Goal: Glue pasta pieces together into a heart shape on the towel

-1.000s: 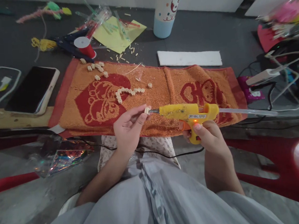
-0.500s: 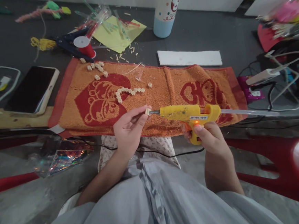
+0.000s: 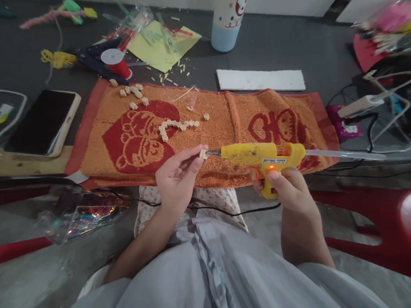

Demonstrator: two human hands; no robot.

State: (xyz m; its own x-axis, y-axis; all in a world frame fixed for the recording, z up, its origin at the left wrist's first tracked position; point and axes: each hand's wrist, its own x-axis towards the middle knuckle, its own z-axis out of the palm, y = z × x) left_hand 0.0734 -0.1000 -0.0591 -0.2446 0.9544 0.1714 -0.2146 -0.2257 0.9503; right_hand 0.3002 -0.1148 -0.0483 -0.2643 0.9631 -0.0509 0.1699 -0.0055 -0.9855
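Observation:
Between thumb and fingers, my left hand [image 3: 177,177] pinches a small pale wooden piece [image 3: 203,154]. Wrapped round the handle of a yellow hot glue gun [image 3: 250,156] is my right hand [image 3: 288,188]. The gun's orange light is lit, and its metal nozzle points left, at or very near the wooden piece; actual contact is hard to make out. A clear glue stick [image 3: 344,153] juts from the gun's back. Beyond my hands, a zigzag chain of pale pieces [image 3: 178,125] lies on an orange towel [image 3: 216,110], with one loose piece [image 3: 206,117] beside it.
Several small pieces [image 3: 136,90] sit at the towel's upper left. A phone [image 3: 42,121] lies left, near a red thread spool [image 3: 116,63]. Behind the towel are a white strip [image 3: 260,79], a bottle [image 3: 230,17] and yellow paper [image 3: 155,53]. The black cord [image 3: 231,213] crosses my lap.
The glue gun has shifted very slightly to the right. My left hand stays in place with the wooden piece, and both grips are unchanged.

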